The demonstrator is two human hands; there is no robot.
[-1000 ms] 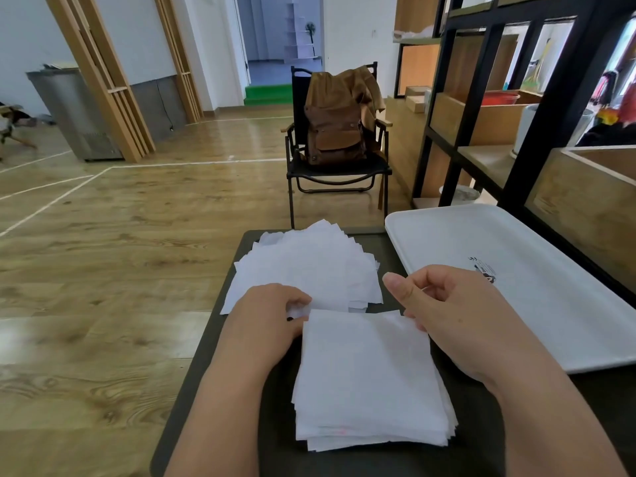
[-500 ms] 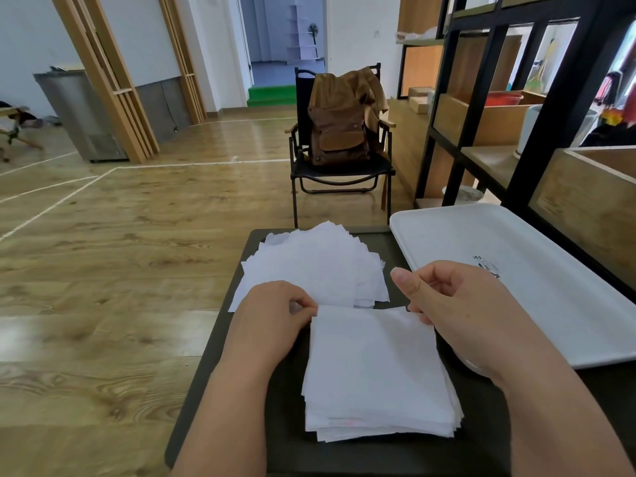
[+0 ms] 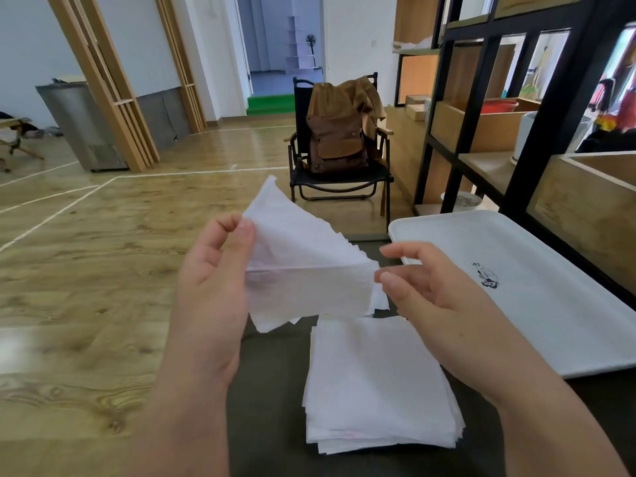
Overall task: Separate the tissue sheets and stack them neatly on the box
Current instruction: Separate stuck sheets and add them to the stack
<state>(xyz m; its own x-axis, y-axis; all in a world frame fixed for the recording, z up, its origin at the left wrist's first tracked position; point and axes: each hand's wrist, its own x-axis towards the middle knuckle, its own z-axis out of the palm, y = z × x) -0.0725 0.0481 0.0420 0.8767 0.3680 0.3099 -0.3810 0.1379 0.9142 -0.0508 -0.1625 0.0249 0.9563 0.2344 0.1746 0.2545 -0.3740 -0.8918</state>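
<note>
- Head view: my left hand (image 3: 213,280) pinches the raised tissue sheet (image 3: 303,266); my right hand (image 3: 430,287), fingers loosely spread, touches its opposite corner.
- Sheet appears featherlight, limp, tearable; best held at corners.

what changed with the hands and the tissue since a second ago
The left hand rose off the near stack, pinching a lifted tissue by its corner. The right hand rose too, fingertips at the sheet's right edge. The stack, fanned pile behind and white tray stayed put.
</note>
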